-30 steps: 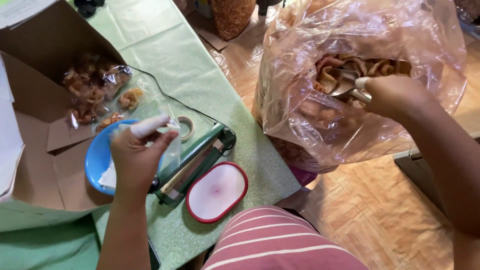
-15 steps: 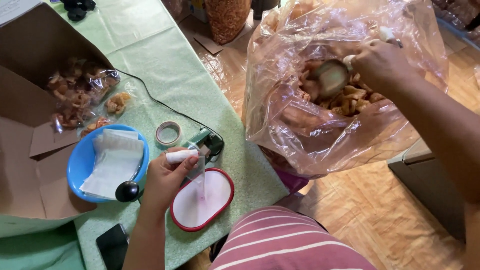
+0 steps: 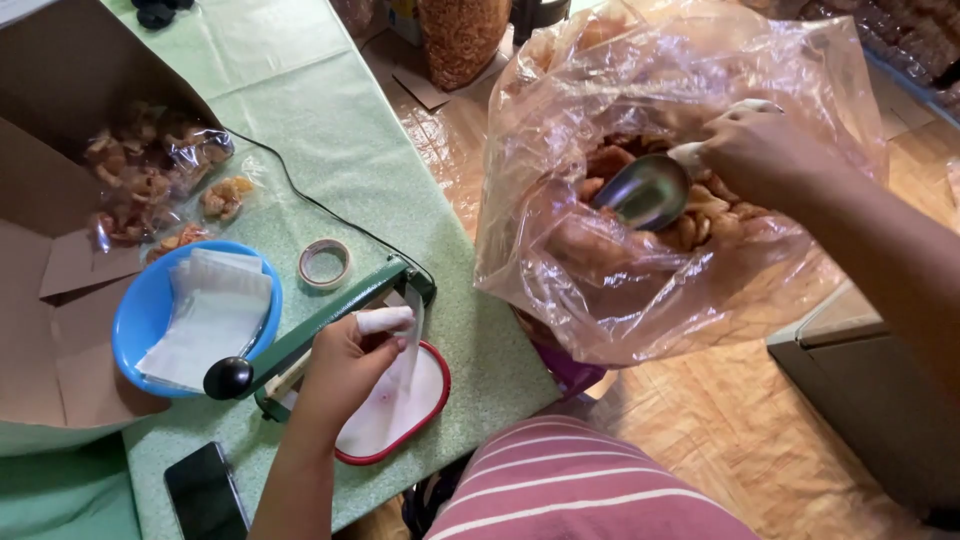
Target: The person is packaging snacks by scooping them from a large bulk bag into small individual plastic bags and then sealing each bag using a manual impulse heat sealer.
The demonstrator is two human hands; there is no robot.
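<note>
While the left hand (image 3: 345,365) pinched a small clear bag (image 3: 408,335) between bandaged thumb and fingers above the red-rimmed tray (image 3: 395,415) on the worktop (image 3: 480,330), the right hand (image 3: 765,150) gripped a metal scoop (image 3: 645,190), fingers wrapped around its handle, inside the big plastic sack (image 3: 640,270) of fried snacks.

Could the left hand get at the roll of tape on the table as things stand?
Probably yes. The roll of tape lies open on the green cloth, just past the green sealer arm, but the left hand already holds a small clear bag, so its fingers are occupied.
</note>
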